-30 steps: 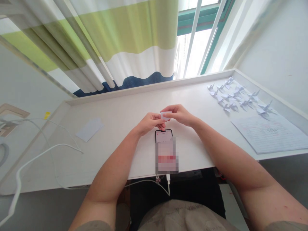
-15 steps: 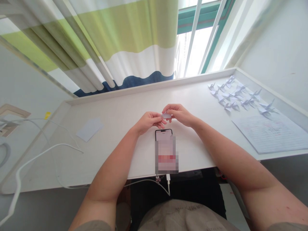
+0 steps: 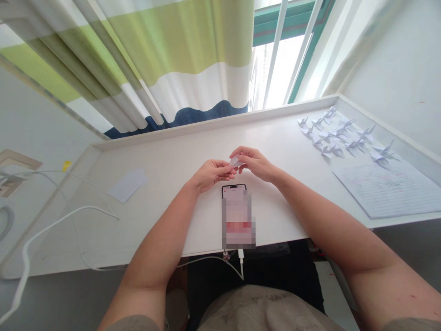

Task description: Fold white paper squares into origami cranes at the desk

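Between my two hands is a small folded piece of white paper, held above the desk. My left hand pinches its near left side with thumb and fingers. On the other side, my right hand grips the paper, its fingers curled over the top and right edge. Parts of the paper are covered by the fingers, so its exact folded shape is hard to make out. Just below the hands lies a phone with a lit, blurred screen.
Several white folded paper cranes stand at the desk's back right. Nearer lies a written sheet. Loose white paper rests on the left of the desk. A white cable crosses the left edge; a charging plug joins the phone.
The folded paper has been turned between the fingers and now tilts upward, showing a different face. My right hand has shifted slightly left.
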Demonstrator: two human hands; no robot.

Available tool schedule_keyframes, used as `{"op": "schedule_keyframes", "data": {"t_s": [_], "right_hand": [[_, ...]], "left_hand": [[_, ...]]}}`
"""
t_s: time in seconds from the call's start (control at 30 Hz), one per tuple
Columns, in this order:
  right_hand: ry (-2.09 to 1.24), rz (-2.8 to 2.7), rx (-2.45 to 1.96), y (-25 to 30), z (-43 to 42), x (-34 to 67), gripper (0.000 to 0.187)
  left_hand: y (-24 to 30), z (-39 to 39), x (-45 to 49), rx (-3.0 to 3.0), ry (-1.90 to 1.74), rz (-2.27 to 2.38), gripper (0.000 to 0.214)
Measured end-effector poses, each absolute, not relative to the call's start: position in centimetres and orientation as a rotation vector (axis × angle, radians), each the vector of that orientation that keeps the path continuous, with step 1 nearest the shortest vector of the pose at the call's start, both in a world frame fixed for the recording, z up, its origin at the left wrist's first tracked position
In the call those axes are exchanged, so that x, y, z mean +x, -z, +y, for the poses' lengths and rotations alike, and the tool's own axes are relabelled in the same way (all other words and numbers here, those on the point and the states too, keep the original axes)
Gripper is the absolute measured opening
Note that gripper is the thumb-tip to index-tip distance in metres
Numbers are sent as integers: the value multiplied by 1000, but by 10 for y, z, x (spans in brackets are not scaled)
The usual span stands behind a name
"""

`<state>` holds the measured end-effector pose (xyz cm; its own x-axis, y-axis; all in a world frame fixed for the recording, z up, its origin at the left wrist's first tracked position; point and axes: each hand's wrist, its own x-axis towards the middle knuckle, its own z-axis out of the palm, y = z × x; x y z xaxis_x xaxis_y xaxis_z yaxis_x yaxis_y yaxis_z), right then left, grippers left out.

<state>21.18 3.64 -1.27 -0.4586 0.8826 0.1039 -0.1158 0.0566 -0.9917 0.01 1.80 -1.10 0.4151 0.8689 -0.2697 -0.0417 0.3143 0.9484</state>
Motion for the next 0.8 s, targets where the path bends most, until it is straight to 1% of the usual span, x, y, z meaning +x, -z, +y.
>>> {"op": "schedule_keyframes", "data": {"t_s": [0.13,0.23,0.3,0.43,0.6,0.8], "right_hand": [[-1488,-1386,-844,13,37,210,29],[-1435,-1430,-814,15,36,207,36],[-1399,-1490,-809,15,34,205,37],[-1327,-1526,-840,15,31,202,47],[-1312,-1419,-832,17,28,198,46],[-1335,-1350,-826,19,26,194,46]], "left_hand": [[10,17,6,1073,-855,997,31],[8,14,12,1069,-928,989,33],[7,12,15,1071,-951,989,36],[9,10,20,1095,-997,1001,47],[13,10,22,1125,-1024,966,57],[11,8,25,1117,-1019,910,56]]}}
